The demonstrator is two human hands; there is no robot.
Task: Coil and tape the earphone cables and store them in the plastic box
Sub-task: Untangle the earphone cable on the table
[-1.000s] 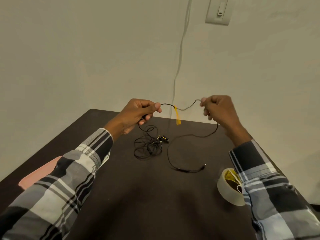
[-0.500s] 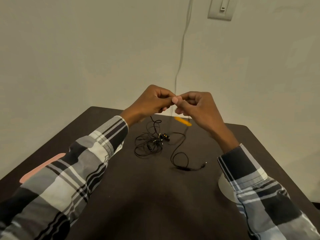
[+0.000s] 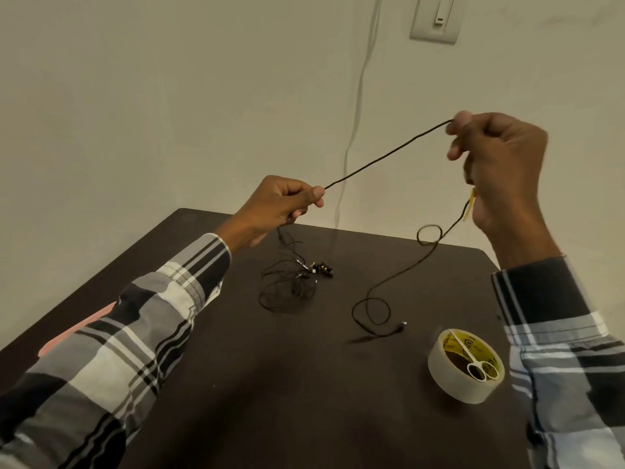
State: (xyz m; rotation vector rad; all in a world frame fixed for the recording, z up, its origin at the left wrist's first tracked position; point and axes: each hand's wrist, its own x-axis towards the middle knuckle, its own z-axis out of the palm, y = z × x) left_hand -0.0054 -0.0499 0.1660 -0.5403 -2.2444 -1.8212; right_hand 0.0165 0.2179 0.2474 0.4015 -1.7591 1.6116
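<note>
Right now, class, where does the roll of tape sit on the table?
In the head view, the roll of tape lies flat on the dark table at its near right, beside the right sleeve, with small scissors resting across it.

No text could be read anywhere. The yellow inner core of the tape roll (image 3: 466,365) carried dark printing and a small round emblem, too blurred to make out. The wall switch (image 3: 436,17) bore no legible marking.

Table front/mid (image 3: 270,384) open; tape roll (image 3: 453,380) blocks right.
</note>
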